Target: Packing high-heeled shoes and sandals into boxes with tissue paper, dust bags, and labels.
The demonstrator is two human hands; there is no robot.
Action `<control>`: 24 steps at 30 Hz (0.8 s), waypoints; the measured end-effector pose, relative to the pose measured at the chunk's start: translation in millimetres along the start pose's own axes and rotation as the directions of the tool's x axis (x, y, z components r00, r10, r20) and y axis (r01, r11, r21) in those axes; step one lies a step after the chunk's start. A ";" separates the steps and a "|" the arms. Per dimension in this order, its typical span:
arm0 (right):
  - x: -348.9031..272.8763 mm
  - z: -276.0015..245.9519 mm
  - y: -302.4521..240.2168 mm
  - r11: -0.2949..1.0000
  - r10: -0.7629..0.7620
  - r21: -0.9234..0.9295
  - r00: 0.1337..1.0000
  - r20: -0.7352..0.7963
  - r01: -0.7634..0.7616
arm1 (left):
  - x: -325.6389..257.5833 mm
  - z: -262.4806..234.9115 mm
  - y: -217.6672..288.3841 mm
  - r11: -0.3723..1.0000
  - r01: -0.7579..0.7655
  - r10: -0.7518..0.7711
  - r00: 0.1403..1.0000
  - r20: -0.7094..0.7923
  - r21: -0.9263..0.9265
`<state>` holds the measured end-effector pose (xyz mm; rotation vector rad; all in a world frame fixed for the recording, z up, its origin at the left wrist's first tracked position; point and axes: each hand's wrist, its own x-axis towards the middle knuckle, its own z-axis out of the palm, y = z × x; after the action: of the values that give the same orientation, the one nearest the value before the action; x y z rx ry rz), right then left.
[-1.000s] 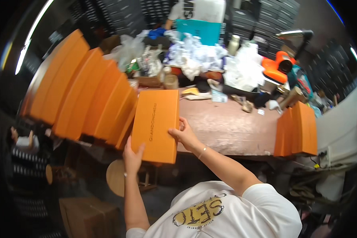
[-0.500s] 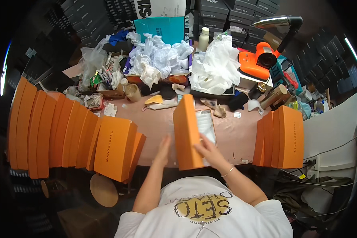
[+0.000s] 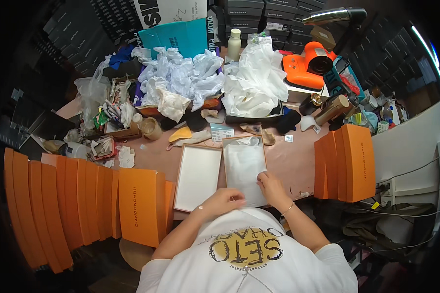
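Observation:
An open shoe box [image 3: 265,146] lies on the table in front of me, lined with white tissue paper [image 3: 243,163] that covers whatever is inside. At the paper's near right edge, my right hand [image 3: 273,189] pinches it between thumb and fingers. My left hand [image 3: 224,201] is closed, its fingers curled by the near left corner of the paper; what they hold, if anything, is hidden. Left of the box, the lid [image 3: 197,177] rests with its white inside facing up.
Orange boxes stand in a long row at left [image 3: 142,205] and a shorter row at right [image 3: 354,163]. Behind are crumpled white paper heaps [image 3: 254,80], a cream bottle [image 3: 233,45], an orange device [image 3: 305,71], a yellow cloth [image 3: 181,133] and a printed card [image 3: 222,133].
The orange lid, upright in my right hand before, now lies inside-up left of the box. Both hands have come to the near edge of the tissue paper. The view has shifted slightly.

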<state>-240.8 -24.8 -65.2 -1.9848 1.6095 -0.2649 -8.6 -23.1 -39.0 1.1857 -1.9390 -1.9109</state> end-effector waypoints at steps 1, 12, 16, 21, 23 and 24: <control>2.2 0.9 -13.6 0.999 -0.014 0.040 0.996 -0.083 0.018 | -1.6 6.0 -0.7 0.996 -0.086 0.083 0.993 0.085 0.026; 12.6 -15.2 -119.1 0.816 -0.353 0.435 0.924 -0.145 0.380 | 28.7 30.4 -121.4 0.938 -0.118 0.237 0.905 -0.354 0.325; 21.8 26.1 -29.0 0.979 -0.206 -0.060 0.935 -0.288 0.197 | 0.8 27.0 -111.5 0.902 0.219 0.014 0.847 -0.532 0.372; 8.8 34.5 45.3 0.958 0.024 0.271 0.922 -0.386 0.089 | 19.0 15.4 -60.2 0.872 -0.085 0.330 0.830 -0.450 0.483; -4.0 19.2 92.4 0.758 0.433 0.639 0.834 -0.341 -0.133 | 27.2 24.1 -66.0 0.779 0.043 0.251 0.893 -0.375 0.625; -16.5 16.9 128.4 0.781 0.495 0.602 0.754 -0.432 -0.168 | 32.5 23.6 -65.4 0.711 0.097 0.211 0.915 -0.344 0.697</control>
<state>-344.1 -19.3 -144.9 -1.1845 1.9481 -1.1235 -18.3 -16.4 -114.9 1.5006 -2.4681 -0.7426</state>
